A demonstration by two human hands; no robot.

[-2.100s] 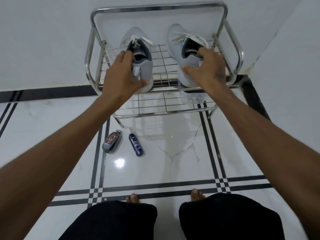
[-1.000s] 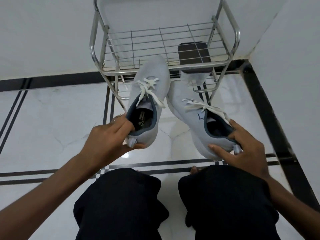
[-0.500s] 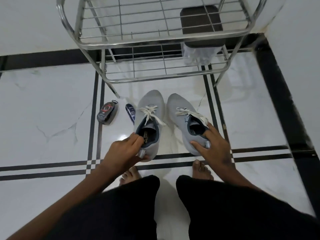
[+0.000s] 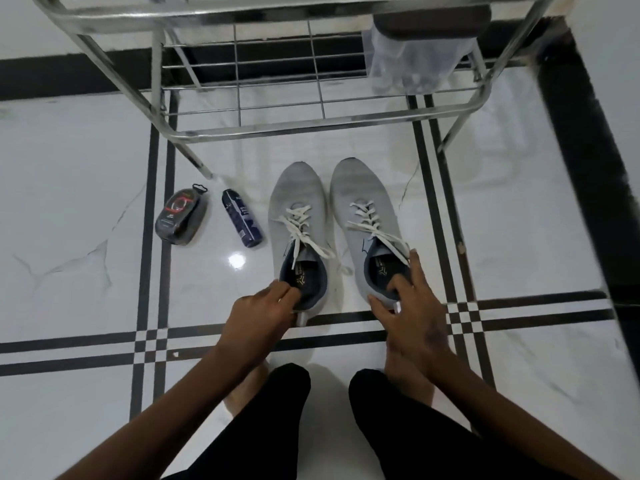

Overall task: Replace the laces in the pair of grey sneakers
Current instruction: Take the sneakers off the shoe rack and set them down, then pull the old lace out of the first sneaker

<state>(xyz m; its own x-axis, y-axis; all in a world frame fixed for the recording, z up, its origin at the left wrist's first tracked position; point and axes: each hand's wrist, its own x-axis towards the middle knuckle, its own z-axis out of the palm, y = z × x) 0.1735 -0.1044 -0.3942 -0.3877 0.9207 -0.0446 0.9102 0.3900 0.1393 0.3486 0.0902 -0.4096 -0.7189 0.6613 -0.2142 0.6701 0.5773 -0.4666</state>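
Note:
Two grey sneakers with white laces stand side by side on the white tiled floor, toes pointing away from me. My left hand (image 4: 258, 311) grips the heel of the left sneaker (image 4: 298, 199), fingers inside the dark collar. My right hand (image 4: 410, 306) grips the heel of the right sneaker (image 4: 363, 195), fingers curled into its opening and thumb outside. Both pairs of laces (image 4: 299, 225) are threaded, with loose ends trailing beside the tongues.
A steel wire shoe rack (image 4: 277, 129) stands just beyond the toes, with a dark block and a plastic bag (image 4: 412, 64) on it. A shoe-polish sponge case (image 4: 181, 220) and a dark blue bottle (image 4: 242, 223) lie left of the sneakers. My bare feet and dark trousers are below.
Both sneakers came off the rack's top shelf, were carried down and now stand on the floor. My hands still hold their heels; the view has tilted downward.

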